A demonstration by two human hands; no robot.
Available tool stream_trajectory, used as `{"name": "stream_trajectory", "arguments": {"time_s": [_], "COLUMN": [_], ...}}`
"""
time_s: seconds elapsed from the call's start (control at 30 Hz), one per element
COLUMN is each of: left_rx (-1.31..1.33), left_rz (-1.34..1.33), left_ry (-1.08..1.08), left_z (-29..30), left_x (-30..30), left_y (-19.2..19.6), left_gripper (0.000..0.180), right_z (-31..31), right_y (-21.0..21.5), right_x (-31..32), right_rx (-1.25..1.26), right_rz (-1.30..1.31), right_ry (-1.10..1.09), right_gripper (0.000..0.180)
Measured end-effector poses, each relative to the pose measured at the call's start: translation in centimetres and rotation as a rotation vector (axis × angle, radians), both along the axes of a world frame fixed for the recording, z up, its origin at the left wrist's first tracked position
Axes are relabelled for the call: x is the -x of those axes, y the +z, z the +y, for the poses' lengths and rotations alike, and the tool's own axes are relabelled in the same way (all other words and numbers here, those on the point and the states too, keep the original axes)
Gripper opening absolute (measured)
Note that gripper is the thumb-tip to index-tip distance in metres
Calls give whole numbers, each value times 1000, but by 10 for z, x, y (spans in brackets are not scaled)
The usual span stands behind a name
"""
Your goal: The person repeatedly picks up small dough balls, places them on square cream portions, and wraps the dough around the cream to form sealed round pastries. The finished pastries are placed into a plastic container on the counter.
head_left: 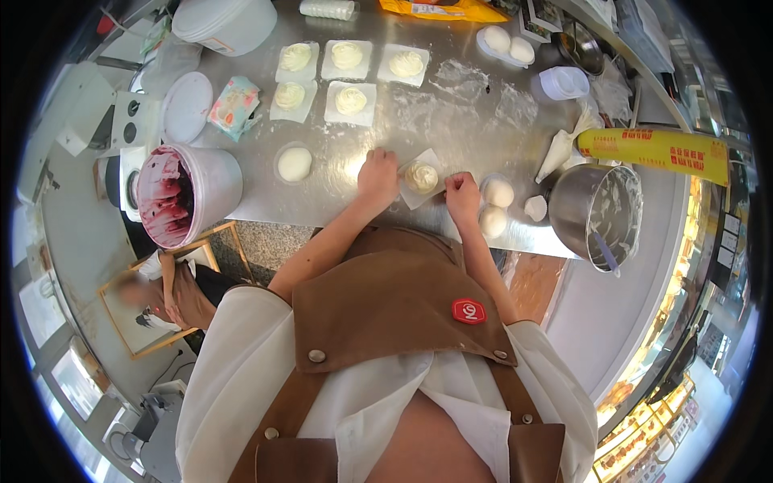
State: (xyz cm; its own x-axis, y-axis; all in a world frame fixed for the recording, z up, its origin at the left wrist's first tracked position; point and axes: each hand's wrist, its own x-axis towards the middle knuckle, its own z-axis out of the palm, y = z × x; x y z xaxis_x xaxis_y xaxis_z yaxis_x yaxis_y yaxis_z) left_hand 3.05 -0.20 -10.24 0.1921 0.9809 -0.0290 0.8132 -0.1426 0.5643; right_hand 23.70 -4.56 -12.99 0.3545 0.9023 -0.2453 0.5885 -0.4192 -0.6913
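Observation:
Just in front of me on the steel worktable lies a white paper square [415, 198], turned cornerwise, with a swirl of cream [422, 177] on it. My left hand [378, 179] pinches at its left corner, fingers closed. At its right corner my right hand [462, 198] is also closed, fingertips together. Right beside that hand, a clear container holds two pale round buns [496, 193]. Left of my left hand, a white round bun [295, 164] sits in a small clear dish. Farther back, several paper squares carry cream swirls [350, 101].
At the left edge stands a white bucket [217, 183] smeared dark red inside. A metal mixing bowl [576, 205], a piping bag [557, 151] and a yellow roll [656, 153] are at the right. Another person [181, 294] is beyond the table's left end.

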Motion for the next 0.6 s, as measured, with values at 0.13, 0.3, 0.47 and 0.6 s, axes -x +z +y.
{"name": "stream_trajectory", "arguments": {"time_s": [0.13,0.3,0.47,0.6], "left_rx": [411,258,256,223], "left_rz": [-76,-236,-246,-247], "left_ry": [118,297,378,392], "left_z": [9,3,-2,-4], "left_x": [7,64,118,120], "left_y": [35,2,3,8], "left_gripper": [26,19,21,18], "right_z": [2,9,13,15], "right_y": [5,27,21,23], "right_x": [1,2,-2,-7], "right_rx": [-40,-84,-44,29], "right_rz": [-56,-144,-294,-312], "right_ry": [20,63,79,90], "right_gripper": [15,9,4,4]}}
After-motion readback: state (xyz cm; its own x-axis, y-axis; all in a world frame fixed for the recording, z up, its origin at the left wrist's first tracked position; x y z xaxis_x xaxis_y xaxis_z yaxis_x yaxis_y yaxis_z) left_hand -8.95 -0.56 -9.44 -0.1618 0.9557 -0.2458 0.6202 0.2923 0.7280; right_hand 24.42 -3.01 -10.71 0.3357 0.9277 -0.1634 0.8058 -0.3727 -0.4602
